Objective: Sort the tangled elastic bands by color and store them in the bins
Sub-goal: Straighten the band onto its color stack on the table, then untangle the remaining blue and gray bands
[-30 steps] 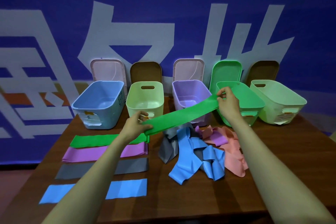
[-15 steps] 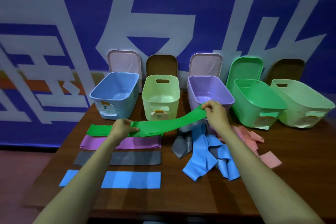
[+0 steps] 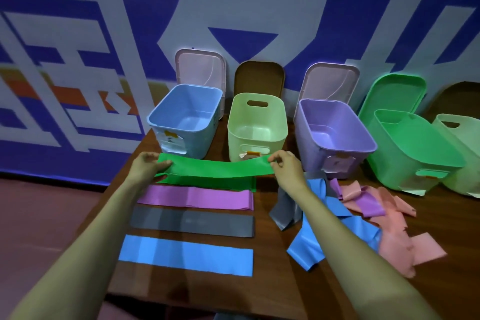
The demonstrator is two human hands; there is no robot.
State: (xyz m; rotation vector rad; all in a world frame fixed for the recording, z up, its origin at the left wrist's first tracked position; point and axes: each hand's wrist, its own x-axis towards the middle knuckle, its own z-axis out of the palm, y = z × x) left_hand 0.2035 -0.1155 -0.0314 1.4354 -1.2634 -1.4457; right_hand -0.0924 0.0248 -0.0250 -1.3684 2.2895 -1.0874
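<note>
Left grip (image 3: 149,167) and right grip (image 3: 285,167) each pinch one end of the held green band (image 3: 218,167), pulled flat just above the laid green band (image 3: 207,182) near the worktop (image 3: 272,283) far-left corner, probably to stack same colors. Purple band (image 3: 194,197), grey band (image 3: 192,221), blue band (image 3: 185,255) lie in rows nearer. Blue bin sticker (image 3: 170,140): unreadable. Wall lettering (image 3: 259,8) cropped, illegible.
</note>
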